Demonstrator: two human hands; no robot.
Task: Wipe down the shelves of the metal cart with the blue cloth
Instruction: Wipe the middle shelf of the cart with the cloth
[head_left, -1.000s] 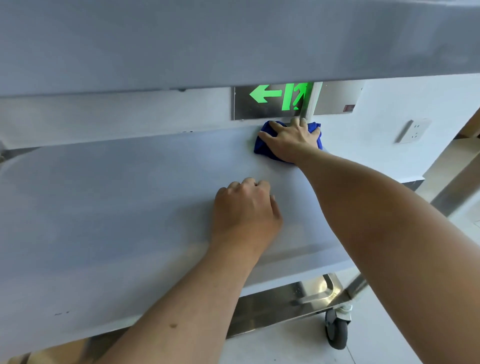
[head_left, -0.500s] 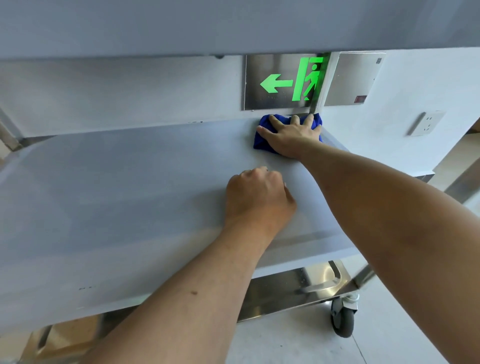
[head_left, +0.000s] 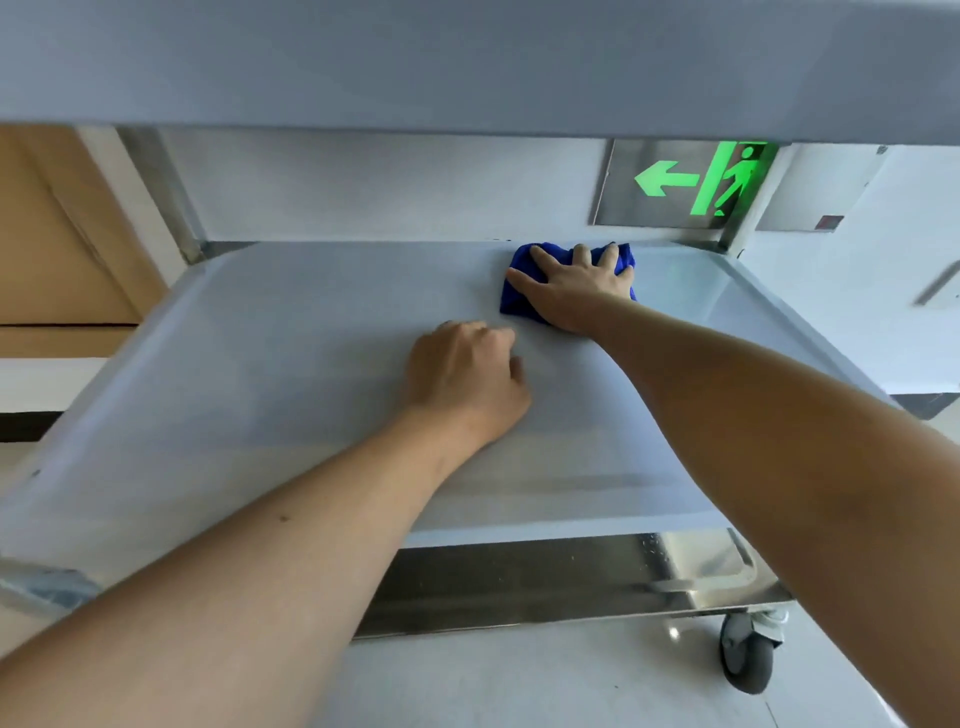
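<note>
Right hand covering most of blue cloth. Left hand hiding its own curled fingertips underneath. Top shelf running off upper edge. Exit sign partly blocked by shelf lip. Caster wheel partly hiding behind forearm.

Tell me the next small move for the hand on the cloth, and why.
Probably sweep the right hand leftward along the back edge, pressing the crumpled blue cloth flat. It sits at the far right of the grey metal middle shelf, whose left stretch lies open, while the curled left hand braces mid-shelf.
</note>
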